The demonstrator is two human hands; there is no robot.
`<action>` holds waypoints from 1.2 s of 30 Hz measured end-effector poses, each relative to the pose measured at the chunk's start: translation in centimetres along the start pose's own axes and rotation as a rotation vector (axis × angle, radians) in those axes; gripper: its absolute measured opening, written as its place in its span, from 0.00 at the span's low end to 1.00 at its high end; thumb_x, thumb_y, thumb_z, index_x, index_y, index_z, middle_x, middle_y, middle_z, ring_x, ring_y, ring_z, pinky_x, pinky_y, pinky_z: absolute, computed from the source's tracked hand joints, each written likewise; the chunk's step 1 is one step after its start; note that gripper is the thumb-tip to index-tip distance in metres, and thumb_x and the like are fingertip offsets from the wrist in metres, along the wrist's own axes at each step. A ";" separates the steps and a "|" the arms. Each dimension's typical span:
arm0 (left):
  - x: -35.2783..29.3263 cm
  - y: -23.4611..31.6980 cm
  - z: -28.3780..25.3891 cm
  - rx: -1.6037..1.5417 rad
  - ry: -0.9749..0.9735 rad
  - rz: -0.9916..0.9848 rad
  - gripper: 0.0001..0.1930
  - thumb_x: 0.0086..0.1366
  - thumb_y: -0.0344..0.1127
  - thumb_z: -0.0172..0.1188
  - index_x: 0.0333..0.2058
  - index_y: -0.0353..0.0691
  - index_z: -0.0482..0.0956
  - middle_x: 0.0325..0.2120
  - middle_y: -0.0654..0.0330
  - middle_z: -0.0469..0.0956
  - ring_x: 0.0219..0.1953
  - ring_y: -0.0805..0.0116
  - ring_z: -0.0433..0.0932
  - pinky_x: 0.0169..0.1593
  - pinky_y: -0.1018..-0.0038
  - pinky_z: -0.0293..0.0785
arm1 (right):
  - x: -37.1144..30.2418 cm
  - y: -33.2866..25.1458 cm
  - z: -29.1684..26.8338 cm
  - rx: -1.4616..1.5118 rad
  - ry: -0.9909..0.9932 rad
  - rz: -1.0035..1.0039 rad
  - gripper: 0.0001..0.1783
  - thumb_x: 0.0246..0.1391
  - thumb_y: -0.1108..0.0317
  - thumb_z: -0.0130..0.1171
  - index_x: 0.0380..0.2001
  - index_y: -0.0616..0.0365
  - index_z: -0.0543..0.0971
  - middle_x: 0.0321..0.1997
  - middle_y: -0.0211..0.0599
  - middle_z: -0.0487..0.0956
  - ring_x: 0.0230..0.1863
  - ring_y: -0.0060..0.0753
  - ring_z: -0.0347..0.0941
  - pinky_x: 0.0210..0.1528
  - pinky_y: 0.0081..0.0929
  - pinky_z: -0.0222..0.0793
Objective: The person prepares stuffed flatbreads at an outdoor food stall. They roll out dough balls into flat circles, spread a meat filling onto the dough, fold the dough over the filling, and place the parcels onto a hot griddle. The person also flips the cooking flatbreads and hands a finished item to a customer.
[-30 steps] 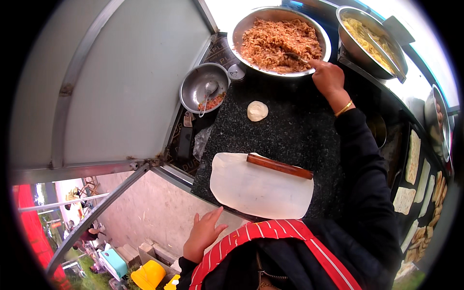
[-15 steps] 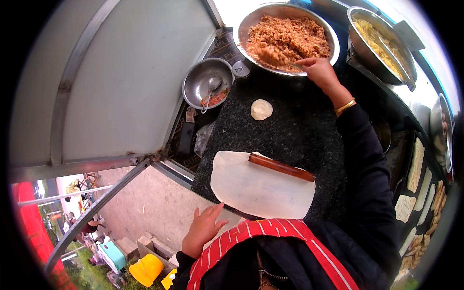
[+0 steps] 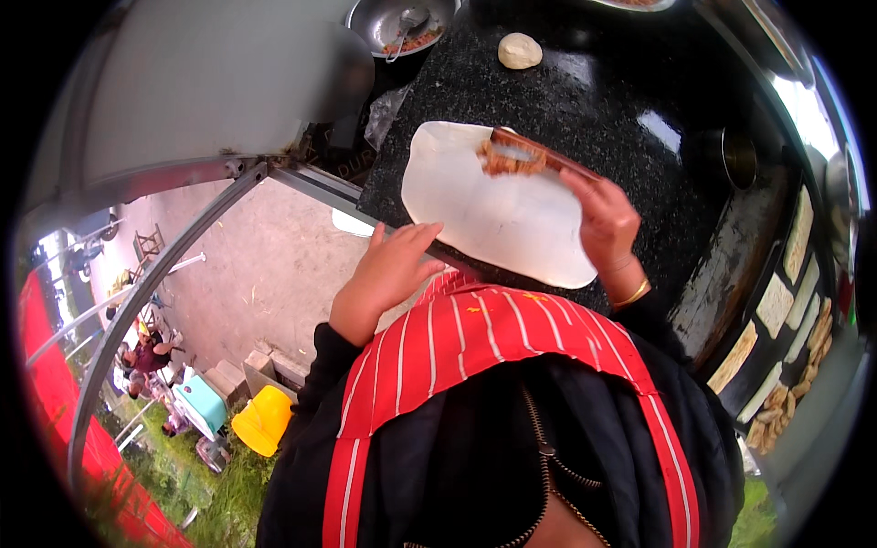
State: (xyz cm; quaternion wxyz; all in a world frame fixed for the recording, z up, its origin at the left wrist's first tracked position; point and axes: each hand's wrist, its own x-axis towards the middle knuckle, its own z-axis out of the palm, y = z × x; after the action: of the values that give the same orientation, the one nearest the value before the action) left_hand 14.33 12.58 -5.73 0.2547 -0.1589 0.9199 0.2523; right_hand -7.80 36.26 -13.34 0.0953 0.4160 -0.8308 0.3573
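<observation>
A thin white dough sheet (image 3: pixel 484 205) lies on the black speckled worktop, its near edge close to the counter's rim. Over its far right part my right hand (image 3: pixel 605 219) is closed round a blurred utensil; whether it is a spoon or a spatula I cannot tell. Reddish-brown shredded filling (image 3: pixel 502 164) shows at that utensil's end, over the sheet. A brown rolling pin (image 3: pixel 525 140) lies across the sheet's far edge, partly behind the utensil and hand. My left hand (image 3: pixel 388 269), fingers stretched, is at the sheet's near left edge and holds nothing.
Farther off on the worktop sits a round dough ball (image 3: pixel 520 51). A steel bowl (image 3: pixel 361 27) with a ladle stands at the far left, near a clear plastic bag (image 3: pixel 384 117). At right, flat breads (image 3: pixel 776 306) lie on a dark surface. A metal frame (image 3: pixel 196 233) borders the left.
My right hand has come from the large filling bowl to the dough sheet, bringing filling on the utensil. The view has tilted down, so that bowl is nearly out of sight.
</observation>
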 end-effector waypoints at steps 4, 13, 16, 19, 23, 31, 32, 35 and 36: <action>0.4 -2.0 0.7 0.046 0.005 0.092 0.30 0.66 0.45 0.61 0.64 0.45 0.66 0.60 0.55 0.72 0.64 0.58 0.67 0.70 0.42 0.49 | -4.0 -3.7 0.5 -0.028 -0.006 0.281 0.17 0.55 0.78 0.62 0.46 0.48 0.87 0.26 0.34 0.79 0.23 0.25 0.72 0.27 0.23 0.68; 6.4 -4.0 0.0 0.195 0.078 0.360 0.24 0.65 0.38 0.60 0.60 0.46 0.73 0.57 0.52 0.75 0.62 0.57 0.70 0.66 0.52 0.59 | -6.0 -8.7 1.6 -0.051 -0.250 1.014 0.14 0.58 0.61 0.55 0.42 0.40 0.87 0.37 0.43 0.84 0.38 0.48 0.81 0.40 0.37 0.75; 10.7 -3.0 0.2 0.131 0.195 0.494 0.23 0.66 0.34 0.58 0.60 0.45 0.73 0.57 0.52 0.74 0.61 0.55 0.71 0.63 0.58 0.67 | -7.0 -9.0 0.6 -0.090 -0.275 1.098 0.14 0.58 0.60 0.56 0.43 0.40 0.87 0.40 0.43 0.85 0.42 0.47 0.81 0.43 0.36 0.75; 15.7 -1.3 1.9 0.057 0.395 0.642 0.21 0.66 0.31 0.55 0.58 0.43 0.74 0.58 0.53 0.74 0.59 0.53 0.72 0.59 0.61 0.71 | -8.1 -9.8 -0.9 -0.016 -0.197 1.166 0.14 0.59 0.60 0.57 0.44 0.41 0.87 0.40 0.43 0.85 0.42 0.45 0.82 0.44 0.35 0.75; 21.5 0.9 1.6 0.055 0.543 0.731 0.19 0.65 0.27 0.52 0.55 0.41 0.77 0.58 0.55 0.73 0.57 0.53 0.73 0.59 0.61 0.70 | -9.8 -9.1 -2.1 0.062 -0.148 1.244 0.14 0.59 0.61 0.58 0.45 0.44 0.87 0.41 0.44 0.85 0.41 0.42 0.83 0.44 0.32 0.75; 20.6 1.5 1.1 0.411 0.563 0.751 0.26 0.61 0.30 0.61 0.60 0.49 0.73 0.65 0.63 0.66 0.67 0.65 0.65 0.66 0.56 0.56 | -5.9 -7.7 -1.8 0.108 -0.101 1.150 0.14 0.58 0.62 0.56 0.44 0.45 0.87 0.39 0.43 0.85 0.40 0.43 0.82 0.43 0.32 0.75; 20.5 0.7 1.4 0.583 0.589 0.776 0.27 0.61 0.34 0.63 0.60 0.52 0.72 0.65 0.65 0.67 0.66 0.67 0.65 0.64 0.50 0.51 | -5.7 -7.7 -1.7 0.113 -0.120 1.153 0.14 0.59 0.61 0.56 0.44 0.45 0.87 0.39 0.43 0.85 0.40 0.43 0.82 0.43 0.32 0.75; 21.4 1.0 0.4 0.537 0.656 0.573 0.28 0.60 0.35 0.64 0.61 0.53 0.72 0.64 0.66 0.69 0.64 0.66 0.66 0.63 0.46 0.51 | -5.1 -7.9 -1.1 0.116 -0.160 1.159 0.14 0.59 0.61 0.56 0.44 0.44 0.87 0.39 0.42 0.85 0.41 0.44 0.82 0.43 0.33 0.75; 22.2 1.2 -0.2 0.533 0.730 0.554 0.26 0.61 0.37 0.63 0.59 0.52 0.74 0.62 0.67 0.71 0.63 0.66 0.67 0.62 0.44 0.51 | -4.9 -8.1 -0.8 0.115 -0.170 1.161 0.14 0.59 0.60 0.56 0.44 0.44 0.87 0.39 0.42 0.85 0.41 0.44 0.82 0.43 0.34 0.75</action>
State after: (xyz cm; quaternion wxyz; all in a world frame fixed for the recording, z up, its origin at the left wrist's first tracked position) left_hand -4.43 9.86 -17.31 -0.1268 0.0827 0.9885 -0.0041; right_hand 1.33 36.65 -10.82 -0.2055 -0.0753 -0.9065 0.3611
